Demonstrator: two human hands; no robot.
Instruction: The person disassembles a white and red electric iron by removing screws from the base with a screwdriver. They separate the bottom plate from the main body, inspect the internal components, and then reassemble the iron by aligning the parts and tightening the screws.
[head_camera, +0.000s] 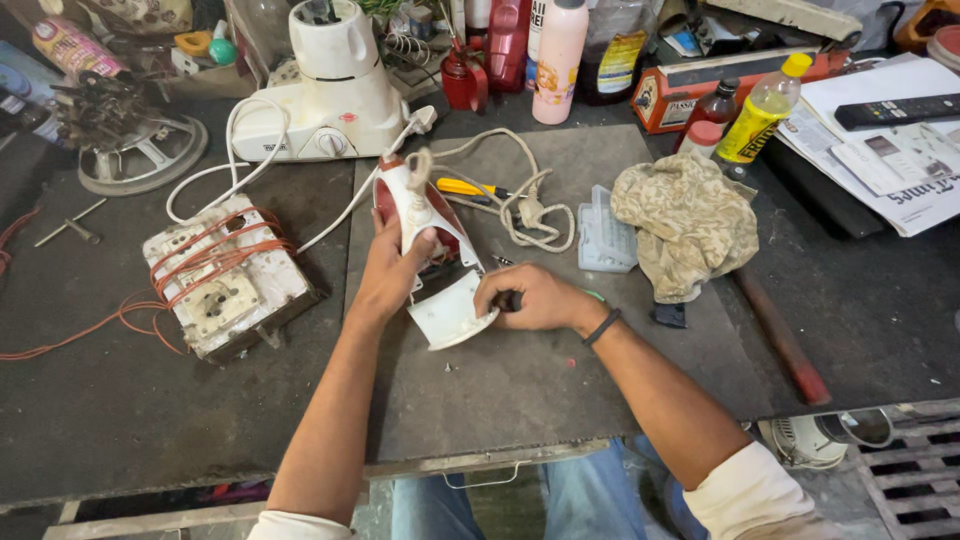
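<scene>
A red and white clothes iron lies on a grey mat in the middle of the workbench, its pointed end toward me. My left hand grips its body from the left side. My right hand is closed around a dark tool handle with a green end, the tip pressed into the iron near its point. The iron's beige cord coils behind it. A yellow-handled screwdriver lies by the cord.
A white mixer base stands at the back. A switch box wound with orange wire lies left. At right are a crumpled cloth, a clear plastic box, a red-handled tool, bottles and papers.
</scene>
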